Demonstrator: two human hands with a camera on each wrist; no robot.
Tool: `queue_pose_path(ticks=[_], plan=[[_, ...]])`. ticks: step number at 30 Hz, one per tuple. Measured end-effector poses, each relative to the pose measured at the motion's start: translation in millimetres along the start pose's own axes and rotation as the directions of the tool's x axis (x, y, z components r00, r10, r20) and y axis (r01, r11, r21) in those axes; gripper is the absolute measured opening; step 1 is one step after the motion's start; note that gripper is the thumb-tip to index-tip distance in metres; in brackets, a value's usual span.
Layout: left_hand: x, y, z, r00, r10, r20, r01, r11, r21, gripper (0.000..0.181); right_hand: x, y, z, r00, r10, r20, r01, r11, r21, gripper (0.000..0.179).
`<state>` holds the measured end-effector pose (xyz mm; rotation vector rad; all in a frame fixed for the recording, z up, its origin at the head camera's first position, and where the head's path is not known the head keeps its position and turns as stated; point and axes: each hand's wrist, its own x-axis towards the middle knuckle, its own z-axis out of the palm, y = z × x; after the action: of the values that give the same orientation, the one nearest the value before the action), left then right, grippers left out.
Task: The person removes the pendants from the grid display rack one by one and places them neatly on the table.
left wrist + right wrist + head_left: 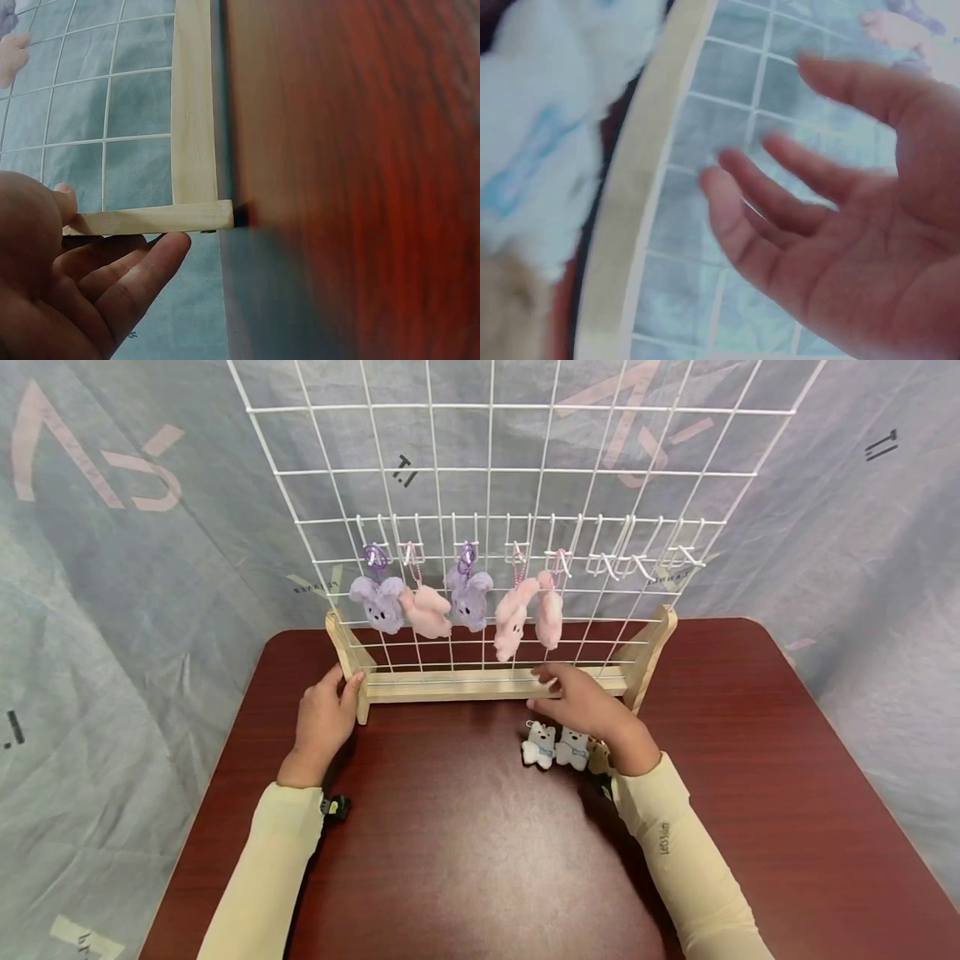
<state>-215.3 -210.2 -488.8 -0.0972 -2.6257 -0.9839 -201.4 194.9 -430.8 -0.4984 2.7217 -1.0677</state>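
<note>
At the rack's left end, my left hand [324, 718] grips the wooden side leg [150, 219], thumb on one face and fingers on the other. My right hand [588, 700] hovers in front of the wooden crossbar [450, 687], fingers loosely bent and nothing in them. Above it hang pink plush keychains [513, 620], alongside purple ones [469, 599], all on hooks of the white wire grid [487, 470]. Two white bear plush keychains [538, 747] with blue bows lie on the table below my right hand. A brown plush [599, 758] is partly hidden by my right wrist.
The dark red wooden table [480, 860] carries the rack at its far side. Bare white hooks [641, 565] stick out on the grid's right part. A right wooden side leg [648, 652] stands beyond my right hand. Grey printed cloth [112, 610] surrounds the table.
</note>
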Motion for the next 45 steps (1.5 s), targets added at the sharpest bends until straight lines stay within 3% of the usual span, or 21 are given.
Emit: queue_pose_path(ticks=[6, 15, 23, 27, 31, 37, 42, 45], plan=[[0.5, -2.1, -0.3, 1.0, -0.01, -0.005, 0.01, 1.0, 0.002, 0.039, 2.9, -17.8, -3.7, 0.97, 0.059, -0.238, -0.033, 0.993, 0.115, 0.046], [0.7, -0.3, 0.1, 1.0, -0.005, -0.012, 0.005, 1.0, 0.005, 0.037, 11.0, -28.1, -4.2, 0.909, 0.086, -0.408, 0.064, 0.938, 0.34, 0.051], [0.7, 1.8, -1.3, 1.0, 0.004, -0.009, -0.004, 1.0, -0.001, 0.037, 18.5, -41.3, -3.9, 0.86, 0.11, -0.497, 0.139, 0.888, 0.438, 0.054], [0.7, 1.2, -1.4, 1.0, 0.005, -0.015, -0.005, 1.0, -0.007, 0.036, 21.1, -46.3, -1.0, 0.841, 0.111, -0.53, 0.148, 0.895, 0.421, 0.057], [0.4, -0.3, 0.3, 1.0, 0.004, -0.012, -0.004, 1.0, -0.001, 0.038, 21.2, -45.0, 1.9, 0.81, 0.08, -0.581, 0.203, 0.891, 0.406, 0.052], [0.7, 0.7, 1.7, 1.0, 0.008, -0.001, -0.008, 1.0, 0.004, 0.041, 18.1, -39.1, 0.1, 0.799, 0.041, -0.6, 0.324, 0.811, 0.488, 0.041], [0.8, 1.1, 1.1, 1.0, 0.01, -0.009, -0.01, 1.0, 0.007, 0.038, 15.1, -39.4, -4.9, 0.79, 0.06, -0.61, 0.357, 0.764, 0.537, 0.03], [1.3, 0.8, 0.8, 1.0, 0.009, -0.007, -0.009, 1.0, 0.01, 0.036, 13.6, -41.9, -7.9, 0.798, 0.056, -0.6, 0.377, 0.73, 0.57, 0.033]])
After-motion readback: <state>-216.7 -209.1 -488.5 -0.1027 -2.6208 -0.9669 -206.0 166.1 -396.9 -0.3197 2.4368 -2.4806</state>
